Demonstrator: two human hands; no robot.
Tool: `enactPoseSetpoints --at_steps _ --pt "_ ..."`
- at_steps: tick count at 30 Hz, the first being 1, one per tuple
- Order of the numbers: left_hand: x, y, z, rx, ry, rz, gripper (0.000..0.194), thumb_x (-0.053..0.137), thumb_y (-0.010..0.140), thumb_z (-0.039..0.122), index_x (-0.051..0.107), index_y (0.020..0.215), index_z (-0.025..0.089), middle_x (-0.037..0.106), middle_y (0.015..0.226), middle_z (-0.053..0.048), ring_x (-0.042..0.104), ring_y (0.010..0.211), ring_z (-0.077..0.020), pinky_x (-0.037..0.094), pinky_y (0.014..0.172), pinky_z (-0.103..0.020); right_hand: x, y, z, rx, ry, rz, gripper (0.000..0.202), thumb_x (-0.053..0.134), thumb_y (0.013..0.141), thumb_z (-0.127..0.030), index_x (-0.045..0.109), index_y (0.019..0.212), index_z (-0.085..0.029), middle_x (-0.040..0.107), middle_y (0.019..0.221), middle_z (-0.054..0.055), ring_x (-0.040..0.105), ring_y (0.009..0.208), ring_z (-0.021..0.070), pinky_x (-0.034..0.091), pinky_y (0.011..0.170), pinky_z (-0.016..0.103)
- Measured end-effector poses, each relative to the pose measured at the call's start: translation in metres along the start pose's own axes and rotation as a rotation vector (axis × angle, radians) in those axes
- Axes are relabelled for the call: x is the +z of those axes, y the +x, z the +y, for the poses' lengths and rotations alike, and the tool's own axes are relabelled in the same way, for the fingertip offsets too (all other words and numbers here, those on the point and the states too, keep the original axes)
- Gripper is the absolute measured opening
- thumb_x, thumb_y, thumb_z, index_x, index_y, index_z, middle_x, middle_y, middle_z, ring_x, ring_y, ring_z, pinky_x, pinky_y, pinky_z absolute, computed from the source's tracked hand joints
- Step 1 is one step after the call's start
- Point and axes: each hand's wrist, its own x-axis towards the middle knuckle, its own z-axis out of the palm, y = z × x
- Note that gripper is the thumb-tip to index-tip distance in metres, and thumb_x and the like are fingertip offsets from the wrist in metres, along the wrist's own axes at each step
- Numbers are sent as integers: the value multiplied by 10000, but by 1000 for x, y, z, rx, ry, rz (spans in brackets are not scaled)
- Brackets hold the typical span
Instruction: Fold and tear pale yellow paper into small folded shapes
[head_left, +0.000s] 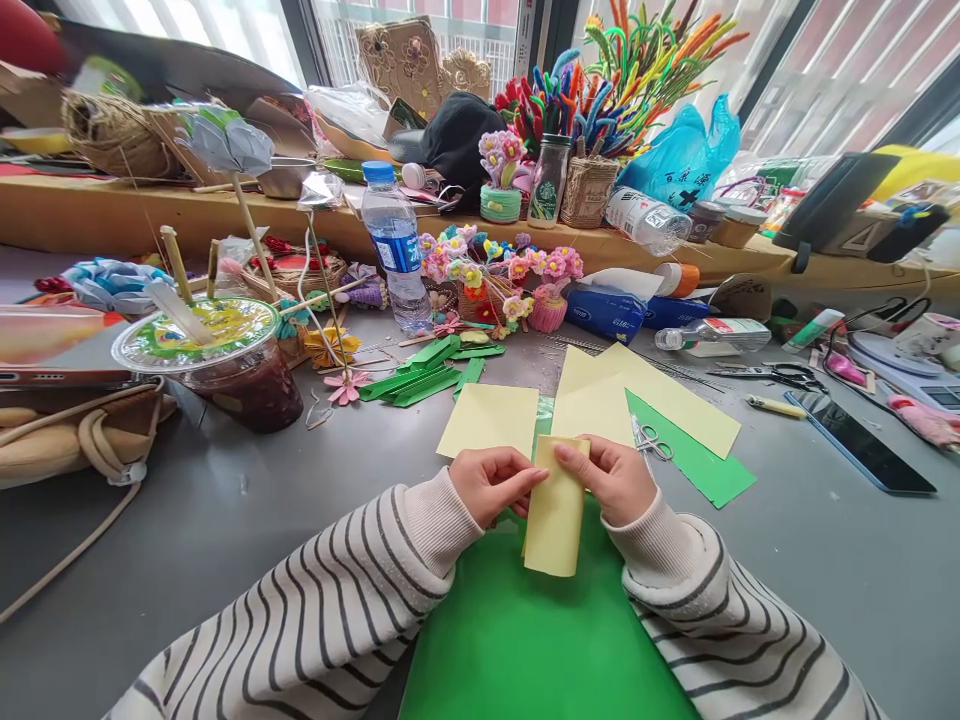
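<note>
One gray table spans the view. One glossy green sheet lies below the two hands. One lidded plastic drink cup stands at left; one blue-capped water bottle stands upright behind. Pale yellow paper sheets lie beyond the hands: one at left, and an overlapping group of at least two at right. One green paper piece shows beneath that group. One smartphone lies at far right. The left hand pinches the left edge of one folded yellow paper between thumb and fingers; the right hand presses its thumb on the front near the top, its other fingers partly hidden behind. That paper is held over the green sheet. Two pairs of scissors lie at right: one black-handled pair, and one smaller silver pair beside the paper group.
</note>
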Motion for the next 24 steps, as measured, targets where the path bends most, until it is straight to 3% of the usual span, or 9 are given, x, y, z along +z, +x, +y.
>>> enactPoseSetpoints --at_steps 16,24 --pt "-1 -1 -3 28 21 -27 191 619 610 306 576 596 121 590 483 19 554 423 -94 490 427 -190 3 -1 -4 8 -40 38 311 600 596 -393 450 479 -147 401 467 -49 341 437 58 280 410 196" --pt "-1 -1 0 41 2 -20 153 628 605 267 577 600 123 584 475 23 545 422 -80 485 434 -176 1 -1 -2 8 -48 25 308 600 596 -401 474 494 -139 425 469 -43 369 443 64 299 414 196"
